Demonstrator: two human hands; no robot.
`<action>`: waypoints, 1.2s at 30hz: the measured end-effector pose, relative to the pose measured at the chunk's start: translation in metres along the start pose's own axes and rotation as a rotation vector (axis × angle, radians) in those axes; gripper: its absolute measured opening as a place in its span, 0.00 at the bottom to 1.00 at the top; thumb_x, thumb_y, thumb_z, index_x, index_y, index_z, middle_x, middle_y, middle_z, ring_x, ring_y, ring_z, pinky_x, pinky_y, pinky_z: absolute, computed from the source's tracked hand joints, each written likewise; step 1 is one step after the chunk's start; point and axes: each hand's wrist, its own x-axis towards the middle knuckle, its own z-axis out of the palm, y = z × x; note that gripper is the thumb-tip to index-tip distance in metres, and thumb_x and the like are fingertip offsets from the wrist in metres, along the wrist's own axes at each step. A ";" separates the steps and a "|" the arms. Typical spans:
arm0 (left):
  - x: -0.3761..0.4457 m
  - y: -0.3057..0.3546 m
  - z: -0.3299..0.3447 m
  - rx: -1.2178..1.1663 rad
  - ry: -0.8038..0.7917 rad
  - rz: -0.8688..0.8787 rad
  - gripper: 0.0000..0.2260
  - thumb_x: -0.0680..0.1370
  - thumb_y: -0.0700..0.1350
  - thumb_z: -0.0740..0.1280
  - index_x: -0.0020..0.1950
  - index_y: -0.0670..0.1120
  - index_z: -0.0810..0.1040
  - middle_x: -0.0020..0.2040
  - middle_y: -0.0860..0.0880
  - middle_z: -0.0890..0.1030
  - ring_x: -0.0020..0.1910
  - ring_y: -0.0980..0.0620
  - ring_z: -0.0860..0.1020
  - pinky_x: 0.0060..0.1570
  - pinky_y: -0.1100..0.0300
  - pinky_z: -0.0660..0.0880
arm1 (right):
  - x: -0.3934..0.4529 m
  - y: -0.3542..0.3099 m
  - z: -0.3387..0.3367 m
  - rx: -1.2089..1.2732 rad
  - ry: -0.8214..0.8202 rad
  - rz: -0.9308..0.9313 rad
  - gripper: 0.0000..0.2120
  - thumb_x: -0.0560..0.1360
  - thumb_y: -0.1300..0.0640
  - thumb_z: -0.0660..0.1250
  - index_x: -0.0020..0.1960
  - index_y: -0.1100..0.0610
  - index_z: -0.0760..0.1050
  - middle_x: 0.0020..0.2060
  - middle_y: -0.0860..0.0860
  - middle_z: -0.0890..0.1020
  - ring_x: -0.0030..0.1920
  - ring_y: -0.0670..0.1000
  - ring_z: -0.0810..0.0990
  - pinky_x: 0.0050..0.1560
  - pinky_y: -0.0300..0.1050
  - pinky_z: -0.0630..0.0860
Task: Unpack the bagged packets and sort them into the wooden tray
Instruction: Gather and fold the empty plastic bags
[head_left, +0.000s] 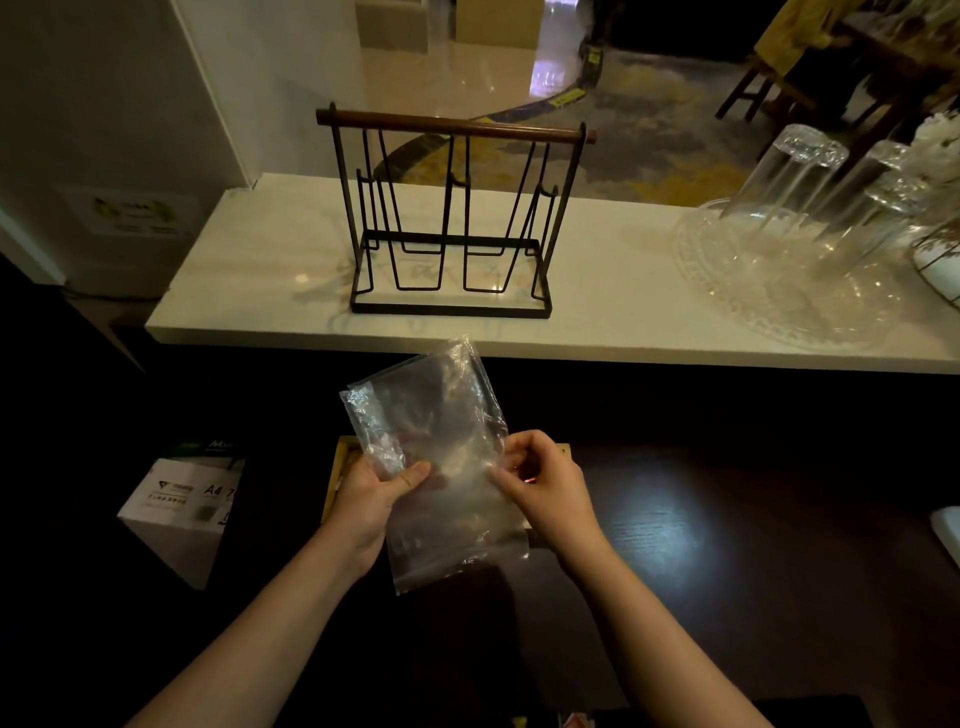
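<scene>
Both hands, left (376, 488) and right (540, 480), are pinched shut on a seemingly emptied clear crinkled plastic bag (441, 467) above the mostly hidden pale wooden tray (340, 467), so unpacking is judged largely done.

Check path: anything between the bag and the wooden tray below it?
Nothing visible. Both hands, left hand and right hand, pinch the clear bag directly above the wooden tray. The tray is mostly hidden behind bag and hands, so its inside cannot be checked. The wire rack stands apart on the white counter.
</scene>
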 end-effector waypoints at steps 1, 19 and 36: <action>0.001 -0.001 -0.002 -0.026 0.008 -0.005 0.08 0.73 0.33 0.68 0.51 0.35 0.77 0.39 0.44 0.85 0.39 0.46 0.84 0.39 0.56 0.82 | -0.001 0.001 -0.001 0.024 0.004 0.014 0.13 0.68 0.66 0.73 0.42 0.50 0.74 0.32 0.45 0.77 0.30 0.40 0.74 0.35 0.33 0.72; -0.001 -0.002 -0.008 -0.188 -0.032 -0.043 0.20 0.66 0.36 0.72 0.57 0.37 0.75 0.42 0.44 0.86 0.39 0.49 0.85 0.35 0.61 0.81 | -0.007 0.013 0.008 0.271 0.066 0.107 0.05 0.73 0.59 0.70 0.48 0.59 0.82 0.39 0.55 0.83 0.37 0.44 0.78 0.37 0.38 0.75; -0.007 -0.005 -0.006 -0.197 -0.083 -0.058 0.19 0.67 0.37 0.69 0.58 0.38 0.76 0.45 0.43 0.85 0.40 0.47 0.85 0.40 0.56 0.83 | 0.005 0.008 0.000 0.381 -0.069 0.134 0.08 0.75 0.62 0.67 0.53 0.58 0.77 0.42 0.53 0.83 0.42 0.49 0.79 0.42 0.42 0.76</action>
